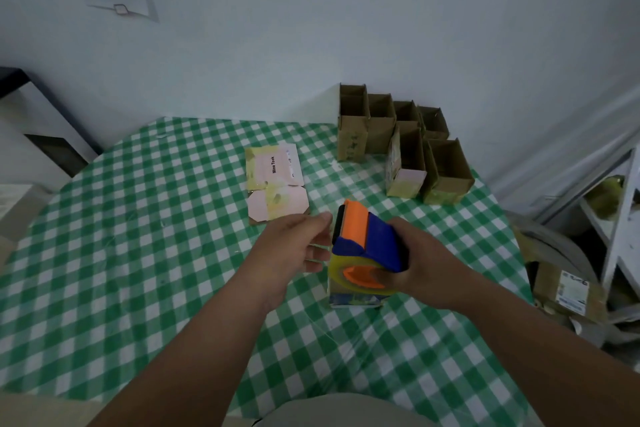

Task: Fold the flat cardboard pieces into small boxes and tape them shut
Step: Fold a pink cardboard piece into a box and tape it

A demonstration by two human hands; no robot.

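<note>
Apparently the taping step is in hand. The right hand has its fingers wrapped around a blue and orange tape dispenser, and the dispenser sits on top of a small box that stands on the green checked tablecloth. Only the lower part of this box is visible under the yellow tape roll, so it is not possible to say if its flaps are already closed.

The left hand is just beside the dispenser, on its left. Its fingers are loosely bent and apart, and they hold nothing; whether the fingertips touch the dispenser or the box cannot be told.

The next move probably needs the left hand to steady the box while the right hand pulls the dispenser across the seam, with enough pressure that the tape sticks.

Farther on the table lie the flat cardboard pieces, pink and yellowish, not yet folded. At the far right, near the wall, a group of folded boxes stands with open tops.
</note>
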